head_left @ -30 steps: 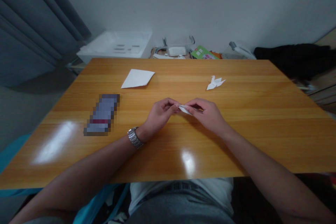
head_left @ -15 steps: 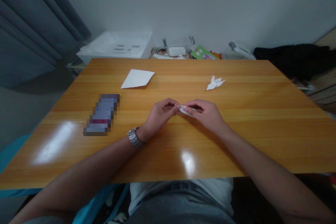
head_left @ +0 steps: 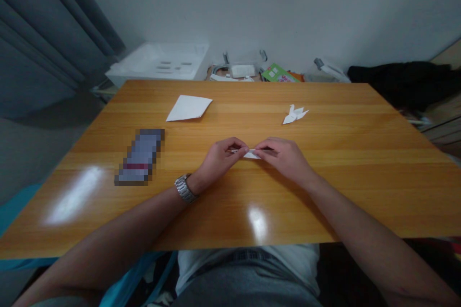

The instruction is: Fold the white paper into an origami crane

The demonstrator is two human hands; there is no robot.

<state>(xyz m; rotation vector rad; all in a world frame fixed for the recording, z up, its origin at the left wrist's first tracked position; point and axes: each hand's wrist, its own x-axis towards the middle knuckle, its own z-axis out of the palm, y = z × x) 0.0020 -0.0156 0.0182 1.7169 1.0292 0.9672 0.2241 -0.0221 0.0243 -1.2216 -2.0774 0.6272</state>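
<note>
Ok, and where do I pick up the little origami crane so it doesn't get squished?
I'd gently pinch the folded middle of the origami crane, reaching in from the near side and slightly above. The folds come together there, while the thin points sticking out left and right might bend. Its upright neck rises on the far side.

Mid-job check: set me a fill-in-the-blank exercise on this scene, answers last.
The left hand and right hand pinch a folded paper coloured ____.
The silver wristwatch is on the ____ wrist.
The origami bird lies to the ____ of the paper sheet in this view.
The booklet beyond the wooden table has a mostly ____ cover.
Answers: white; left; right; green.
</note>
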